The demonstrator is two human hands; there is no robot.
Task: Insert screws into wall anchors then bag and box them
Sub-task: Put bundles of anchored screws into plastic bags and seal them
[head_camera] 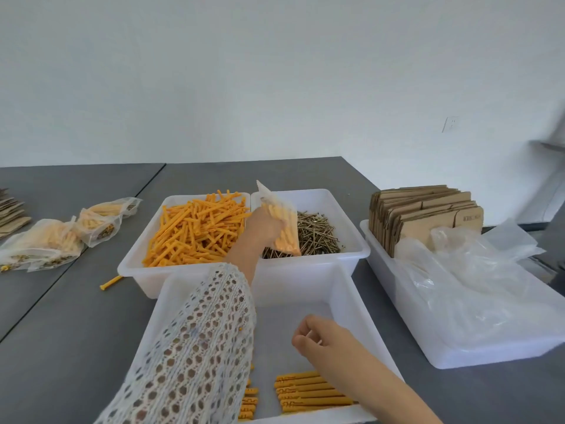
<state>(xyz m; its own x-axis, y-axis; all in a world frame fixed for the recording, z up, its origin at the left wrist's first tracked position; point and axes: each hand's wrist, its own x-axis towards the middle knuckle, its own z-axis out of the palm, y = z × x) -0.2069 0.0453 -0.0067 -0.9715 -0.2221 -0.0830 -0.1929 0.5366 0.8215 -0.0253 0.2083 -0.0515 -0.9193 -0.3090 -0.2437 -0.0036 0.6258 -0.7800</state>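
**Filled bag held up over the screw tray**

While the left hand (264, 223) grips a clear bag of anchors (282, 221) and holds it tilted in the air above the seam between the two far trays, the right hand (315, 336) hovers over the near tray (345, 289) with its fingers loosely curled and nothing visible in them. The left arm wears a white open-knit sleeve (198, 347) that crosses the near tray's left side.

The near tray sits at the front edge of the grey bench (76, 316). On its floor, by the front wall, lies a neat row of orange wall anchors (312, 391), with a few more partly hidden under the sleeve. Just behind it, side by side and touching, stand a tray heaped with loose orange anchors (198, 229) and a tray holding a pile of brass-coloured screws (318, 237).

Toward the right edge of the bench, a long white tray (406, 325) carries flat cardboard boxes (425, 212) standing on edge at its far end and a heap of empty clear plastic bags (477, 280) in front of them.

Toward the left edge lie two filled bags (73, 232), and a single stray anchor (110, 283) rests on the bench just beside the anchor tray's front left corner.
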